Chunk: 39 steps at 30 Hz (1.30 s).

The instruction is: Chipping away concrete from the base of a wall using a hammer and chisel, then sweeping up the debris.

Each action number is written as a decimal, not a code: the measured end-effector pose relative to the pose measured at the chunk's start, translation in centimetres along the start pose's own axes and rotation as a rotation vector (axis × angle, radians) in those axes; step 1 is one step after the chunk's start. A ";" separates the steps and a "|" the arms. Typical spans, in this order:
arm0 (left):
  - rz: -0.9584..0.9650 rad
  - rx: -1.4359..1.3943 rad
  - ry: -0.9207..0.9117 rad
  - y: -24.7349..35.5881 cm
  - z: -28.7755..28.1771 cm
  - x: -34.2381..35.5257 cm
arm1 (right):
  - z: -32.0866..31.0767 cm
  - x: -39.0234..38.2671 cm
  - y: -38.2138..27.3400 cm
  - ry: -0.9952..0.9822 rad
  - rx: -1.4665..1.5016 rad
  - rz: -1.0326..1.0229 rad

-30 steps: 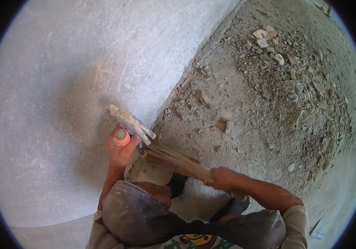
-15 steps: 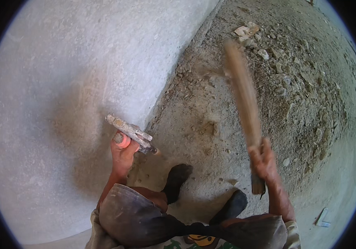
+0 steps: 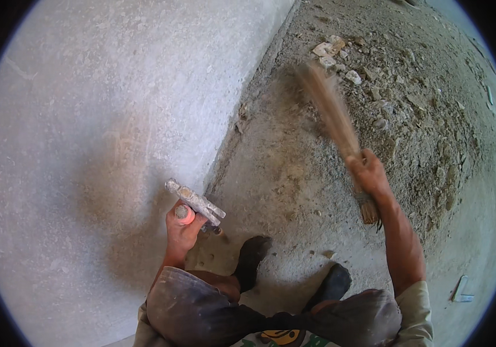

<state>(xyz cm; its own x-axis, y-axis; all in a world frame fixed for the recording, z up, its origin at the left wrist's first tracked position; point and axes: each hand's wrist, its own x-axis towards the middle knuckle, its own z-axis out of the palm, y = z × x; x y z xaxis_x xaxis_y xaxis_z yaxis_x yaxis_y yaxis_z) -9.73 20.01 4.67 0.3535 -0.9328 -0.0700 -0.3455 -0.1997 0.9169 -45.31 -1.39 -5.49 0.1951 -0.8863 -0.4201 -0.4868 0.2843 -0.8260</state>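
1. Broom (image 3: pixel 336 115) is tan-brown, streaked lengthwise.
2. Hammer head (image 3: pixel 196 200) is mottled grey.
3. Tool grip (image 3: pixel 184 214) is coral-orange, grey-ended.
4. Wall (image 3: pixel 115 87) is pale grey, blotched white.
5. Rubble (image 3: pixel 413 130) is grey-brown, cream-flecked.
6. Footwear (image 3: pixel 253 258) is black.

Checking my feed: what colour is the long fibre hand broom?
Light brown; the hand broom shows best in head view.

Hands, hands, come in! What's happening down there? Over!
Left hand: gripping hammer. Right hand: gripping hand broom, far end blurred above dirty floor. Rubble heaped alongside.
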 end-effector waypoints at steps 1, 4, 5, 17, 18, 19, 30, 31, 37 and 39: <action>-0.004 -0.104 0.029 -0.1 -0.1 -0.2 | 0.0 -0.2 0.3 0.138 0.045 -0.072; -0.002 -0.034 0.079 -0.6 -1.6 -1.3 | 0.3 -4.6 0.3 0.047 0.172 0.006; -0.006 -0.032 0.083 -0.6 -1.9 -1.6 | 1.4 -5.7 1.4 -0.042 0.165 -0.035; -0.034 -0.162 0.090 0.3 -1.1 -2.1 | 1.1 -2.1 2.6 -0.028 -0.144 -0.064; -0.046 -0.173 0.087 -0.7 -1.1 -2.4 | 0.9 -2.3 3.4 0.151 -0.020 -0.080; -0.045 -0.162 0.093 -1.6 -1.0 -2.7 | 0.4 -3.7 4.0 0.115 -0.020 -0.097; -0.156 -0.117 0.257 -1.0 -1.9 -4.2 | -1.6 -15.4 23.1 -0.272 -1.499 -0.588; -0.183 -0.130 0.295 -0.9 -1.1 -4.0 | -4.7 -11.4 26.8 0.406 -1.932 -1.230; -0.128 -0.108 0.137 -0.7 -1.2 -4.1 | -8.5 -4.8 5.8 0.229 -0.711 -0.242; -0.110 -0.146 0.191 -0.7 -1.5 -3.7 | -6.3 -5.4 4.8 0.228 -0.435 -0.265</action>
<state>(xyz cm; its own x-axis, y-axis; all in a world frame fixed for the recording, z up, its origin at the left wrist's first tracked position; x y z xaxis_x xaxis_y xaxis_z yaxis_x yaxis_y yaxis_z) -9.53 24.07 4.83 0.5447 -0.8314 -0.1098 -0.1712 -0.2384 0.9559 -54.03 2.47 -4.83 0.1932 -0.9773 -0.0872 -0.7623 -0.0936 -0.6404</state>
